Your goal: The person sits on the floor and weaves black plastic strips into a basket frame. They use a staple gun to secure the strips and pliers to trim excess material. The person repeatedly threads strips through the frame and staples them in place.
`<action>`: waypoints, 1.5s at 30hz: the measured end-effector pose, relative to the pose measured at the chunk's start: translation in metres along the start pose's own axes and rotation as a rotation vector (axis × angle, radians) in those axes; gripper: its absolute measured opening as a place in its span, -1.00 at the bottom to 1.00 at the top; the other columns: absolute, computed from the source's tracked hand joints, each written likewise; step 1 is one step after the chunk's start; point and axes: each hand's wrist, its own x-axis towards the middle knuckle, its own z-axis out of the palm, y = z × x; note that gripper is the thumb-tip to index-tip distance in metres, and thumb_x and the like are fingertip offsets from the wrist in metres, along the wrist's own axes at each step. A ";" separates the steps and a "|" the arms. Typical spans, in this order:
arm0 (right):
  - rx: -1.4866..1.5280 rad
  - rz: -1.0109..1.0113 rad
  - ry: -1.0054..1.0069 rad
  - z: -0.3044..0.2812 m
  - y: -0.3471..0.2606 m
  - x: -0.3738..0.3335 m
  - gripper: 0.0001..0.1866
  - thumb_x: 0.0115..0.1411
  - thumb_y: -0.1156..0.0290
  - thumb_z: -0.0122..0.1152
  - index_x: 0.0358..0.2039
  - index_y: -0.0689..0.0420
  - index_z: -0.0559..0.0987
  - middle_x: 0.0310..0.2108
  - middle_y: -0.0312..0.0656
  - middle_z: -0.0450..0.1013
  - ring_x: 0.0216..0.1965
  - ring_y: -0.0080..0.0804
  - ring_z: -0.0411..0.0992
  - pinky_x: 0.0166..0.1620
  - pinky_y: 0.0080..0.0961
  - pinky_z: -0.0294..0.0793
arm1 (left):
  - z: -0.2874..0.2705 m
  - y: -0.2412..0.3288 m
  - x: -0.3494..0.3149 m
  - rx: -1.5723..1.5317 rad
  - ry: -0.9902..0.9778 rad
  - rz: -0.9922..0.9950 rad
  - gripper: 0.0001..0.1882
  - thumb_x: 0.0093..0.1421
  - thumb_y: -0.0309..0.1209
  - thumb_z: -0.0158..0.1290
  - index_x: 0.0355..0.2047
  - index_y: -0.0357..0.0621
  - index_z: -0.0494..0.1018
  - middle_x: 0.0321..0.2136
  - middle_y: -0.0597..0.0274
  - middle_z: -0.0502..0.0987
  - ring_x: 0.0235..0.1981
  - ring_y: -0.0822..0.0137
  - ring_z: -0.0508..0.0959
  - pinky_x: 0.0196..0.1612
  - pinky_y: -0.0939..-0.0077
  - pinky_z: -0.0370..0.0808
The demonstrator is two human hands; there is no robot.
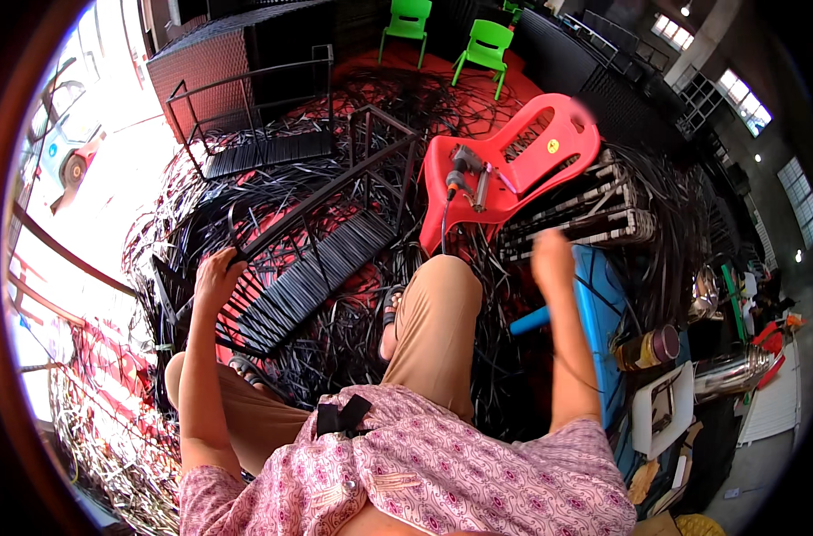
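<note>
A black metal frame [335, 189], partly woven with a slatted panel of dark strips [312, 286], leans across the space before my knees. My left hand [215, 279] is closed around the near left end of its bar, beside a loop of black strip. My right hand [554, 261] is raised to the right, between the red chair and the blue stool, its fingers curled in and slightly blurred. A thin dark strand shows along that forearm; whether the hand holds it is hidden.
A red plastic chair [562, 129] holds a corded power tool [464, 170]. On the right stand a blue stool [598, 299], a jar [647, 348] and a metal flask [728, 373]. Loose black strips [379, 98] cover the red floor. Green chairs [487, 46] and another frame [268, 159] stand farther back.
</note>
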 end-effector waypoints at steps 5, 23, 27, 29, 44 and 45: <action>-0.205 -0.760 -1.092 0.269 -0.148 -0.192 -0.75 0.09 0.22 0.09 -0.38 0.12 0.58 -0.43 0.02 0.52 -0.46 -0.07 0.49 -0.37 -0.16 0.48 | -0.001 -0.021 0.018 -0.042 -0.036 0.005 -0.61 0.15 -0.18 0.11 -0.27 -0.35 0.49 -0.39 -0.15 0.52 -0.28 -0.16 0.53 -0.24 0.12 0.42; 1.376 0.841 -1.215 0.282 -0.110 -0.190 -0.74 0.20 0.61 0.08 -0.09 0.25 0.55 -0.44 -0.15 0.48 -0.61 -0.60 0.32 -0.60 -0.71 0.24 | -0.005 -0.043 0.047 0.091 -0.146 -0.059 -0.56 0.17 -0.09 0.07 -0.09 -0.14 0.54 -0.19 -0.05 0.59 -0.11 -0.06 0.56 -0.05 0.12 0.49; 1.969 0.984 -1.260 0.299 -0.118 -0.178 -0.57 0.23 0.57 0.03 0.13 0.32 0.43 -0.13 -0.11 0.41 -0.15 -0.34 0.38 -0.24 -0.61 0.40 | -0.005 -0.060 0.024 0.066 -0.100 -0.121 -0.53 0.17 -0.06 0.08 -0.08 -0.17 0.53 -0.18 -0.07 0.59 -0.10 -0.06 0.55 -0.03 0.11 0.48; 2.056 0.990 -1.226 0.307 -0.120 -0.176 -0.49 0.17 0.66 0.00 0.18 0.33 0.37 -0.01 -0.07 0.41 0.12 -0.24 0.34 -0.03 -0.49 0.49 | -0.004 -0.060 0.026 0.039 -0.134 -0.122 -0.52 0.16 -0.07 0.08 -0.07 -0.18 0.53 -0.16 -0.07 0.58 -0.09 -0.06 0.55 -0.02 0.13 0.48; 0.588 -0.313 -0.874 0.312 -0.191 -0.157 -0.69 0.18 0.40 -0.07 -0.24 0.29 0.58 -0.07 -0.16 0.39 -0.06 -0.43 0.36 -0.12 -0.50 0.39 | -0.002 -0.070 0.029 0.004 -0.066 -0.064 -0.59 0.17 -0.08 0.11 -0.17 -0.15 0.55 -0.34 0.00 0.59 -0.26 -0.03 0.57 -0.15 0.17 0.48; 0.572 -0.352 -0.875 0.310 -0.197 -0.152 -0.67 0.20 0.37 -0.06 -0.17 0.30 0.57 -0.14 -0.15 0.44 -0.14 -0.44 0.41 -0.10 -0.51 0.41 | -0.001 -0.071 0.028 -0.006 -0.044 -0.058 -0.60 0.17 -0.07 0.11 -0.18 -0.14 0.55 -0.35 -0.01 0.58 -0.27 -0.03 0.57 -0.15 0.16 0.48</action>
